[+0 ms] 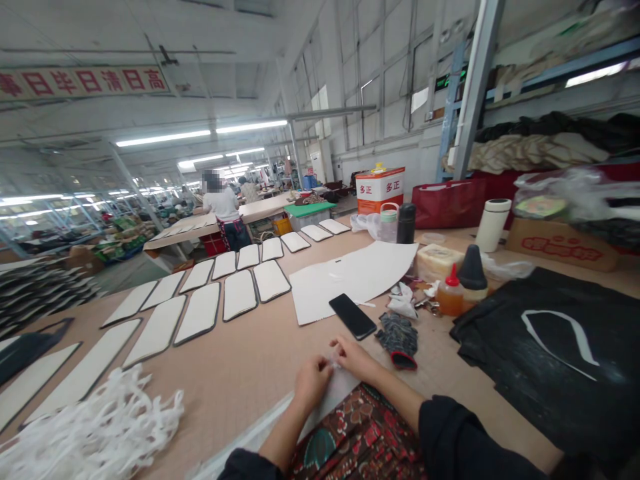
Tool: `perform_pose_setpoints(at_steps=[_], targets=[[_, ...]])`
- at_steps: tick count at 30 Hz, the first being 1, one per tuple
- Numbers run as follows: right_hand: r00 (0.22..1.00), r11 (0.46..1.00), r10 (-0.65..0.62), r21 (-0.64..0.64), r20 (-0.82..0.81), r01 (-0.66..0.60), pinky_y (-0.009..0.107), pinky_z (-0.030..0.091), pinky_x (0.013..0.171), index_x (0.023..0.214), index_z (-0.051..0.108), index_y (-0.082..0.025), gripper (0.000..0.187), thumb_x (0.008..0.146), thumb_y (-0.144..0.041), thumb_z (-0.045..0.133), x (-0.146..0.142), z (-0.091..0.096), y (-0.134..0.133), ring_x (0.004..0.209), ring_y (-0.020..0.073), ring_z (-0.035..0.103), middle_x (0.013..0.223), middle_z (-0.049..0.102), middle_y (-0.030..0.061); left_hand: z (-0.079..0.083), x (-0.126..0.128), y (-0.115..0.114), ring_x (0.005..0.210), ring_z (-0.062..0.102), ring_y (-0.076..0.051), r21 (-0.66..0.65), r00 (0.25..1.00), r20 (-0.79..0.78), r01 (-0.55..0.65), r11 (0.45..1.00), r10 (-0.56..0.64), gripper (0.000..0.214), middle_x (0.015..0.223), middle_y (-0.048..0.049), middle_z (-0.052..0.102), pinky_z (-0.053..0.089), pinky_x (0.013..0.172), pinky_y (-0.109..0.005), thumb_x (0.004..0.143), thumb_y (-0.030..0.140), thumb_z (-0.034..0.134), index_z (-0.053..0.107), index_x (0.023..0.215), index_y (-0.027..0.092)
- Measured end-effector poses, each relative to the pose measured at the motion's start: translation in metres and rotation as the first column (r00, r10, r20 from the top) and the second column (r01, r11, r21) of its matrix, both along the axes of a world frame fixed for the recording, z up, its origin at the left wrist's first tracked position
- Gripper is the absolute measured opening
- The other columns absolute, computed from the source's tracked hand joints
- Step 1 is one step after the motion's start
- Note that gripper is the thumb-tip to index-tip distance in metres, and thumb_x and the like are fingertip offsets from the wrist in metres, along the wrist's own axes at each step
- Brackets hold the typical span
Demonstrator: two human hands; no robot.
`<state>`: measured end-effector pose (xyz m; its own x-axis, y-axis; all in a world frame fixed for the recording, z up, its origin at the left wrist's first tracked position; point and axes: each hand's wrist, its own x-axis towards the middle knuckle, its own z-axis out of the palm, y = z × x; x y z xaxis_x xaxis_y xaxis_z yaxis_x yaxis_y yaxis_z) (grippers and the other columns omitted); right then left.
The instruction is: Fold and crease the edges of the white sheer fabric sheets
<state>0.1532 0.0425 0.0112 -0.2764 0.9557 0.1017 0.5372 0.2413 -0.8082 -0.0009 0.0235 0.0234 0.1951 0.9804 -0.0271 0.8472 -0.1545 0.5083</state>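
Note:
Close together at the table's near edge, my left hand (313,380) and my right hand (354,357) both have their fingers pinched. Between the fingertips shows a small, thin whitish piece (334,361), too small and blurred to name. A black phone (353,316) lies just beyond my right hand, on the corner of a large white sheet (345,280). To the right of the phone rests a grey knitted glove (397,335) with a red cuff. Below my hands is the patterned cloth (357,433) over my lap.
Rows of white panels with dark edges (240,295) cover the table's left side. A heap of white strips (95,427) lies near left. At right are a red-capped glue bottle (451,293), a white flask (493,225) and black material (555,353). A person (223,207) stands further back.

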Motion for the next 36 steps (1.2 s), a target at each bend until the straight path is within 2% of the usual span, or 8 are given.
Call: perform_pose_setpoints(at_steps=[2,5,7,9,14,20,29,36], targets=[[0.998,0.999,-0.045,0.020,0.049,0.044,0.022,0.038,0.065,0.101,0.051,-0.019,0.030,0.072,-0.010,0.049,-0.003,-0.006,0.002,0.069,0.0124,0.051,0.071,0.054,-0.0024,-0.001,0.001,-0.004,0.076,0.056,-0.015,0.023,1.000,-0.008,-0.007,1.000,0.008,0.017,0.081,-0.0016,0.064,0.038,0.066,-0.024,0.078,0.023,0.049,0.064,0.085,0.019],[0.987,0.987,-0.122,0.123,0.108,0.108,0.025,0.039,0.074,0.098,0.053,-0.016,0.025,0.074,-0.011,0.048,-0.006,-0.011,-0.002,0.079,0.0149,0.052,0.080,0.056,0.0022,-0.002,0.002,-0.010,0.083,0.055,-0.016,0.091,0.999,-0.041,0.025,0.996,-0.021,0.019,0.087,-0.0026,0.062,0.037,0.073,-0.026,0.081,0.025,0.047,0.065,0.087,0.021],[0.971,0.968,-0.164,0.218,0.173,0.124,0.026,0.038,0.078,0.093,0.054,-0.016,0.019,0.075,-0.012,0.047,-0.007,-0.010,-0.006,0.085,0.0164,0.051,0.087,0.056,0.0052,-0.004,0.003,-0.014,0.083,0.054,-0.016,0.188,0.988,-0.140,0.091,0.978,-0.066,0.023,0.086,-0.0031,0.060,0.036,0.075,-0.027,0.085,0.025,0.043,0.065,0.088,0.022],[0.956,0.964,-0.151,0.251,0.253,0.086,0.027,0.037,0.081,0.086,0.057,-0.016,0.013,0.076,-0.013,0.048,-0.007,-0.007,-0.009,0.090,0.0174,0.049,0.092,0.056,0.0066,-0.007,0.003,-0.016,0.083,0.053,-0.016,0.284,0.957,-0.274,0.178,0.942,-0.098,0.026,0.086,-0.0034,0.059,0.037,0.074,-0.028,0.087,0.025,0.038,0.064,0.091,0.022],[0.927,0.985,-0.069,0.174,0.370,0.004,0.027,0.035,0.087,0.079,0.062,-0.016,0.015,0.078,-0.018,0.047,-0.004,-0.001,-0.001,0.094,0.0173,0.050,0.090,0.059,0.0068,-0.015,0.003,-0.015,0.087,0.051,-0.018,0.329,0.904,-0.407,0.280,0.902,-0.132,0.025,0.091,-0.0037,0.057,0.039,0.077,-0.031,0.088,0.019,0.039,0.059,0.102,0.023],[0.909,0.994,-0.052,0.106,0.414,0.009,0.025,0.039,0.077,0.074,0.063,-0.016,0.015,0.073,-0.019,0.049,-0.006,0.004,0.013,0.085,0.0165,0.055,0.084,0.064,0.0061,-0.011,0.003,-0.019,0.087,0.050,-0.020,0.326,0.839,-0.524,0.358,0.875,-0.148,0.028,0.095,-0.0057,0.055,0.042,0.077,-0.035,0.088,0.016,0.039,0.053,0.111,0.020],[0.863,0.998,-0.036,0.068,0.503,0.002,0.027,0.038,0.071,0.077,0.063,-0.015,0.016,0.072,-0.018,0.048,-0.013,0.016,0.014,0.083,0.0189,0.057,0.086,0.065,0.0093,-0.006,0.004,-0.023,0.089,0.050,-0.022,0.305,0.814,-0.558,0.382,0.872,-0.162,0.030,0.098,-0.0062,0.055,0.041,0.076,-0.037,0.088,0.016,0.038,0.050,0.115,0.020],[0.857,0.998,-0.049,0.056,0.513,0.024,0.026,0.037,0.074,0.087,0.059,-0.015,0.016,0.075,-0.019,0.049,-0.013,0.008,0.019,0.088,0.0181,0.055,0.092,0.063,0.0076,-0.006,0.003,-0.023,0.090,0.050,-0.022,0.313,0.822,-0.549,0.369,0.875,-0.151,0.030,0.098,-0.0071,0.054,0.040,0.077,-0.037,0.088,0.016,0.038,0.049,0.115,0.019]])
